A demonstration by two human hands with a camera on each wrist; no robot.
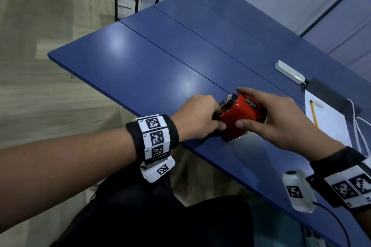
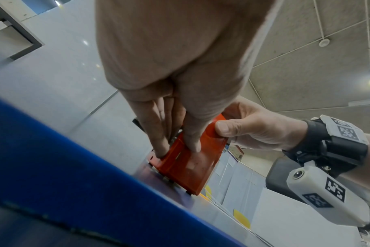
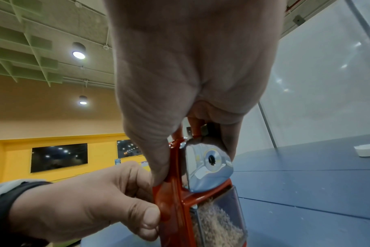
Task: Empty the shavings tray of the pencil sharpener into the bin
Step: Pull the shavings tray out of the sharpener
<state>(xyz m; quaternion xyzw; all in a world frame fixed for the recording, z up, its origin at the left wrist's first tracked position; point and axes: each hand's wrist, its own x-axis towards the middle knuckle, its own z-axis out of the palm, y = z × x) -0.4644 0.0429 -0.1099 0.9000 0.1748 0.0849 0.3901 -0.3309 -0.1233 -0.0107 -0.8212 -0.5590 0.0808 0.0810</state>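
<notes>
A red pencil sharpener [image 1: 240,120] stands near the front edge of the blue table [image 1: 160,62]. My left hand [image 1: 200,120] grips its left end, thumb on the near side. My right hand [image 1: 277,120] holds the body from the right, with the thumb in front and the fingers over the far side. The right wrist view shows the sharpener's chrome face [image 3: 209,163]. Below it is the clear shavings tray [image 3: 220,220], full of pale shavings. In the left wrist view, my fingers press against the red casing [image 2: 190,165]. No bin can be clearly made out.
A white power strip [image 1: 290,72] lies at the back right, with cables running off the table. A yellow pencil [image 1: 313,113] rests on white paper [image 1: 333,124] to the right. A pale crinkled bag [image 1: 200,176] shows under the table's front edge.
</notes>
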